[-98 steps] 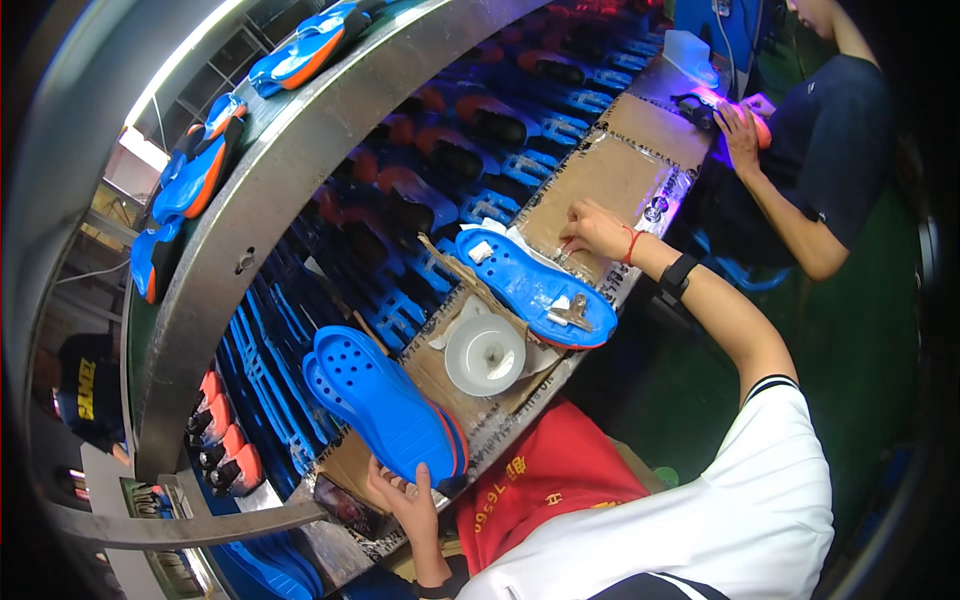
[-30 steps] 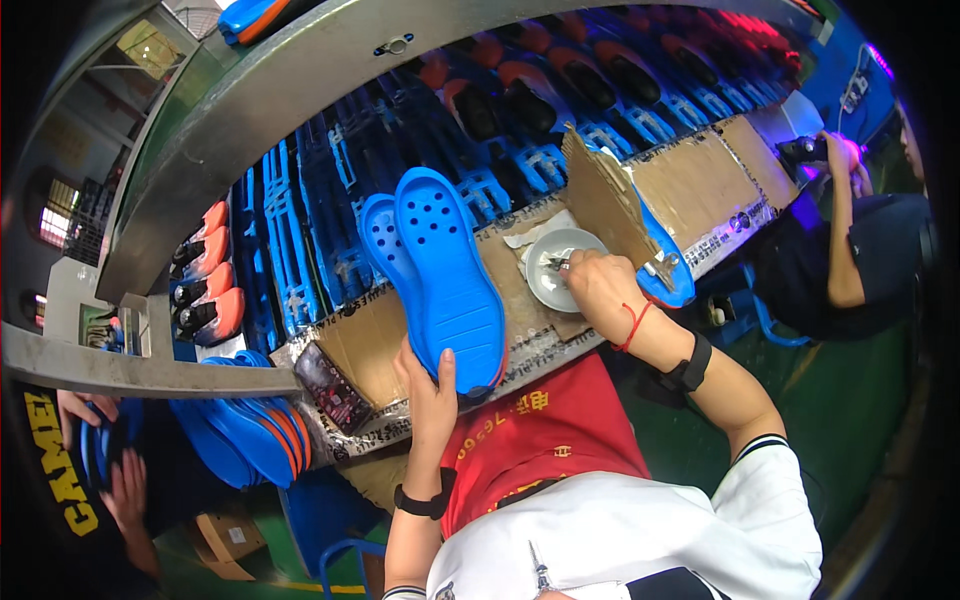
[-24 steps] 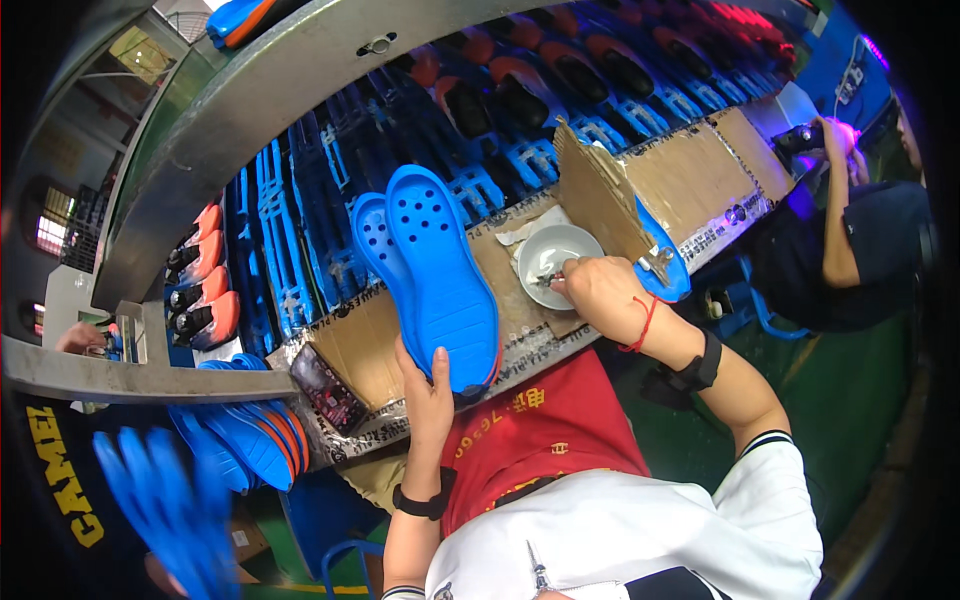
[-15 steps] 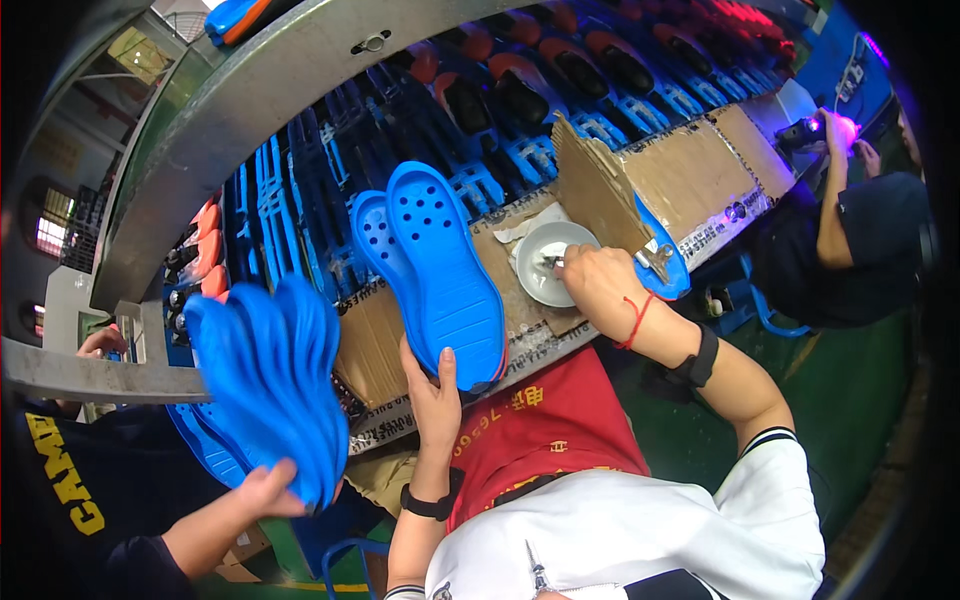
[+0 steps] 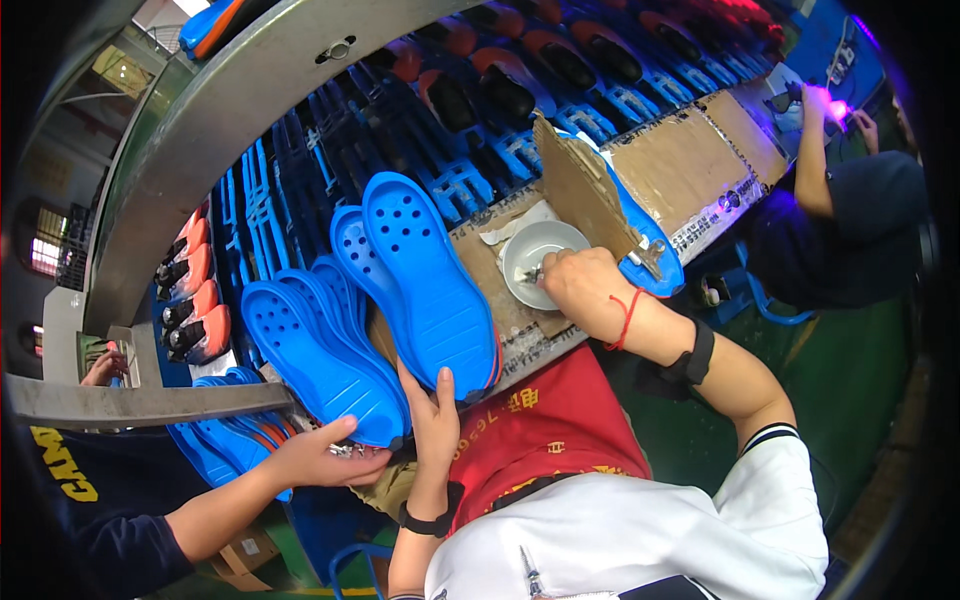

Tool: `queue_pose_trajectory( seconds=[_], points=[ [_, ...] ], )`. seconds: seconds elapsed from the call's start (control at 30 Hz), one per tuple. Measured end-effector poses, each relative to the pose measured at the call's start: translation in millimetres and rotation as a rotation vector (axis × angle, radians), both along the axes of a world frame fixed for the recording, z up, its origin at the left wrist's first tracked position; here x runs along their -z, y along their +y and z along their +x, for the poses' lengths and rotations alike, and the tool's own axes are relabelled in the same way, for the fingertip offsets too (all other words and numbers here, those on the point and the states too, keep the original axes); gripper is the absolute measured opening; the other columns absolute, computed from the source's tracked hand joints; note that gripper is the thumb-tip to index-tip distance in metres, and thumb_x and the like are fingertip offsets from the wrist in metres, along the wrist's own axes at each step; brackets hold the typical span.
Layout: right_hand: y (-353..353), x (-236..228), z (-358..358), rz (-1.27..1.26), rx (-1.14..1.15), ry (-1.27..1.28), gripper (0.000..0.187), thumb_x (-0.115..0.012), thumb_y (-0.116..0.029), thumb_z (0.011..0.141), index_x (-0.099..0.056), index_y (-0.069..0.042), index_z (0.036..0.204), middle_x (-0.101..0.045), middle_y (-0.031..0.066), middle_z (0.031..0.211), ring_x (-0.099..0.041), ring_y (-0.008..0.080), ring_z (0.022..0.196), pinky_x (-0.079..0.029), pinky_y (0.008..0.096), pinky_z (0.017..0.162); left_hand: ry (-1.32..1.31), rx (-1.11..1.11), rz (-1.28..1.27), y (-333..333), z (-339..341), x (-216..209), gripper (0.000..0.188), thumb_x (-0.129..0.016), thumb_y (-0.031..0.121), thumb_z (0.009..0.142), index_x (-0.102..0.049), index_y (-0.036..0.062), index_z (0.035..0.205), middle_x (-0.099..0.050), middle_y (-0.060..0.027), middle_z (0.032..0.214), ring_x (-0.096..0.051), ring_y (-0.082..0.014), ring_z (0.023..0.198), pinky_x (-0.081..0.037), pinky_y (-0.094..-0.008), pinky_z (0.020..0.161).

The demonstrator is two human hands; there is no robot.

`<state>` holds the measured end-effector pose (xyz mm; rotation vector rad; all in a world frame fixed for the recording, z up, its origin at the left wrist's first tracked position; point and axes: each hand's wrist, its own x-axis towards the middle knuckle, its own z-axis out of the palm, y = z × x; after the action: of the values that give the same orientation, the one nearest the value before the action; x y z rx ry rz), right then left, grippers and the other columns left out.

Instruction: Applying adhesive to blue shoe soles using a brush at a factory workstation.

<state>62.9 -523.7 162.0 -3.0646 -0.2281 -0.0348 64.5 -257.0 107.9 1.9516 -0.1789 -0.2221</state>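
**Blue soles, two busy hands and not much room**

The left hand [image 5: 430, 415] grips the near end of the front sole [image 5: 435, 290], thumb on top and fingers tucked behind. The sole leans up and away from this hand, with its round holes at the far end. A second sole [image 5: 352, 250] peeks out behind it; I can't make out if the same hand holds that one too.

The right hand [image 5: 590, 290] pinches a small thing [image 5: 535, 273], too tiny to make out, at the near side of the white bowl [image 5: 560, 238]. The bowl sits on the desk [image 5: 660, 165], just past those fingertips.

The tightest spot is by the left hand. Right beside it, on its left, a co-worker's hand [image 5: 325, 455] holds a stack of soles [image 5: 320, 350]. One bump from that stack could knock the front sole, because the left hand has only its near end.

The bowl could tip if the right hand pushes down on its rim. If it is wet inside, drips could land on the soles.

Just beyond the right hand, a cardboard flap [image 5: 580, 190] stands up. A careless knuckle could knock it over, maybe onto the bowl.
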Motion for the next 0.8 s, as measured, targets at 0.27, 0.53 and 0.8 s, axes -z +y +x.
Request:
queue_pose_trajectory(
  seconds=[0.27,0.53,0.8],
  points=[
    [16.7,14.2,0.9,-0.006,0.344,-0.139,0.014,-0.064,-0.008,0.073,-0.06,0.002,0.083,-0.063,0.0134,0.073,-0.066,0.0244,0.065,-0.053,0.0346,0.054,0.118,0.045,-0.186,0.5,-12.4,-6.6,0.067,-0.051,0.014,0.098,-0.01,-0.0051,0.148,-0.03,-0.0229,0.145,-0.038,-0.0264,0.131,-0.036,-0.0357,0.106],
    [1.5,-4.0,-17.0,0.115,0.053,-0.004,0.024,-0.058,-0.022,0.09,-0.057,0.001,0.083,-0.061,0.0173,0.072,-0.063,0.0336,0.064,-0.05,0.0402,0.057,0.116,0.064,-0.174,4.4,-14.8,-5.9,0.068,-0.052,0.014,0.098,-0.009,-0.0027,0.148,-0.031,-0.0235,0.144,-0.039,-0.0278,0.131,-0.037,-0.0372,0.106],
    [5.9,14.7,-4.7,-0.099,0.097,-0.061,0.022,-0.055,-0.02,0.091,-0.057,0.001,0.083,-0.061,0.0158,0.072,-0.064,0.0288,0.062,-0.05,0.0376,0.054,0.13,0.063,-0.198,2.6,-15.7,-7.7,0.068,-0.052,0.012,0.098,-0.009,-0.0039,0.148,-0.029,-0.0229,0.146,-0.035,-0.0275,0.134,-0.032,-0.0368,0.108]
  ],
)
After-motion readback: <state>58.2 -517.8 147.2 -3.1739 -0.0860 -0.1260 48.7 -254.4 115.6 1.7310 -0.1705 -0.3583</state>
